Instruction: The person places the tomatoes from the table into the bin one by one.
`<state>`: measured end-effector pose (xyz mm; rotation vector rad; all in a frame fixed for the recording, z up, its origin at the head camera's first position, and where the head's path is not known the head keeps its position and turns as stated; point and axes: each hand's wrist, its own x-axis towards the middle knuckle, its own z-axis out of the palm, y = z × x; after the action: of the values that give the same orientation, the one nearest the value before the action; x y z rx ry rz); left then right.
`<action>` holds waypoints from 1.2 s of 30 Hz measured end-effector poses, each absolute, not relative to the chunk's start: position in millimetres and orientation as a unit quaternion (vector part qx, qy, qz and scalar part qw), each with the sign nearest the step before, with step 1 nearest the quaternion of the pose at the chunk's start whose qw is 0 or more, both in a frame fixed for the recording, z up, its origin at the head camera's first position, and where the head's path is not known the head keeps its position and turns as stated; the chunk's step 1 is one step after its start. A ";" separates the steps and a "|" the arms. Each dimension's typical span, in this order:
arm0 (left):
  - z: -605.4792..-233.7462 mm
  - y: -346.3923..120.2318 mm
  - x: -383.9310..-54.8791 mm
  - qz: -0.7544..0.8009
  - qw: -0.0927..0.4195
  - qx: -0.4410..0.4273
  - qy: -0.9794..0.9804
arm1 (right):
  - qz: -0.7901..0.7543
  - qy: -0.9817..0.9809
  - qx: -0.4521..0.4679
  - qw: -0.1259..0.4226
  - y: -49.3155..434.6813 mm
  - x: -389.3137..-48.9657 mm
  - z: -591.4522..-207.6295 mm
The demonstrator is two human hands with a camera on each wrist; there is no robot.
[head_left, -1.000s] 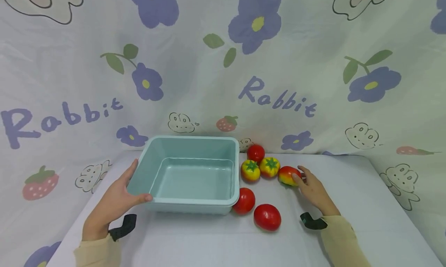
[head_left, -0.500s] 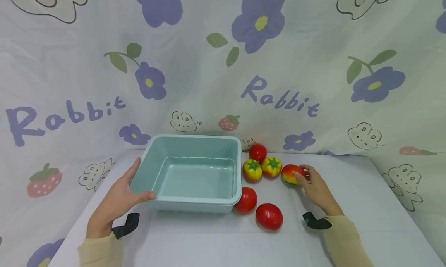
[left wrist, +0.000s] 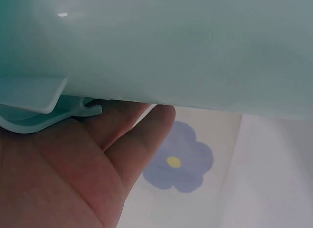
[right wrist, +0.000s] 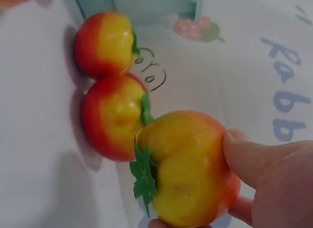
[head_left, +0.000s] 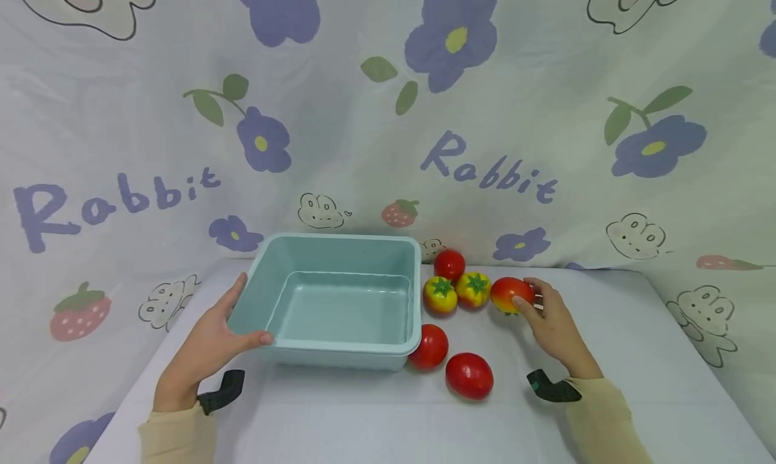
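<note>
White table: right hand pinches red-yellow fruit between thumb and fingers; left hand holds bin.

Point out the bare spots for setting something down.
Free: inside the bin; on the table, right of the right hand; and the table's front stretch, between the sleeves. Crowded: along the bin's right side, where five fruits sit, with a sixth fruit in the right fingers.

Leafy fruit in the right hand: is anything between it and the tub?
Yes: a nearer leafy fruit and a farther leafy fruit sit side by side between the held fruit in the right hand and the tub. Nothing visible is above them or the tub, so going over looks feasible.
</note>
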<state>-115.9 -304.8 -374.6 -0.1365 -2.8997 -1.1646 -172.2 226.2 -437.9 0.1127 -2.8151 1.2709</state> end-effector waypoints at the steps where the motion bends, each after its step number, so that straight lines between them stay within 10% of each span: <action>1: -374.2 -304.8 -115.7 -0.374 0.006 -0.043 -0.926 | 0.411 -0.910 0.037 0.031 224.7 -171.4 -435.8; 36: -376.0 -305.4 -117.4 -0.377 0.004 -0.034 -0.926 | 0.422 -0.876 0.133 0.191 175.9 -142.2 -392.5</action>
<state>-117.4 -305.4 -376.0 -0.1077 -2.9000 -1.1803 -142.2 175.9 -392.5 0.3723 -2.4602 1.1866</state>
